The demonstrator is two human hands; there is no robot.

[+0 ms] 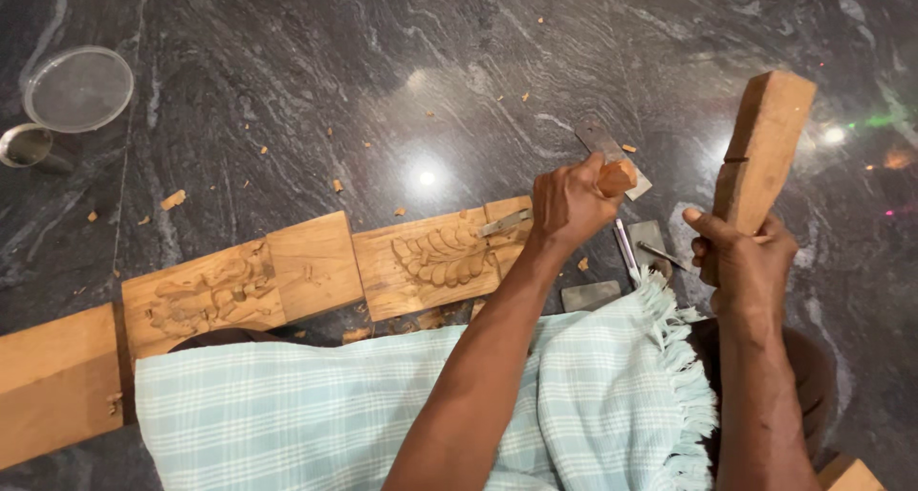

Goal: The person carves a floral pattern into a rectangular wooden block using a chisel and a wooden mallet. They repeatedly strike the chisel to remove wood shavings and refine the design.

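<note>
Wooden plank (pixel 421 261) lies on the floor (pixel 382 89), left hand (pixel 571 204) clamped on a chisel (pixel 535 214) at the carving, right hand (pixel 741 257) gripping a raised mallet (pixel 762 147).

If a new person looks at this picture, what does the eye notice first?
At centre, the left hand sets a chisel on a carved wooden plank. To the right, the right hand holds a wooden mallet raised. A pale checked cloth covers the lap below.

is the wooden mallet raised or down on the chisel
Raised: the right hand holds the wooden mallet upright, apart from the chisel gripped in the left hand.
</note>
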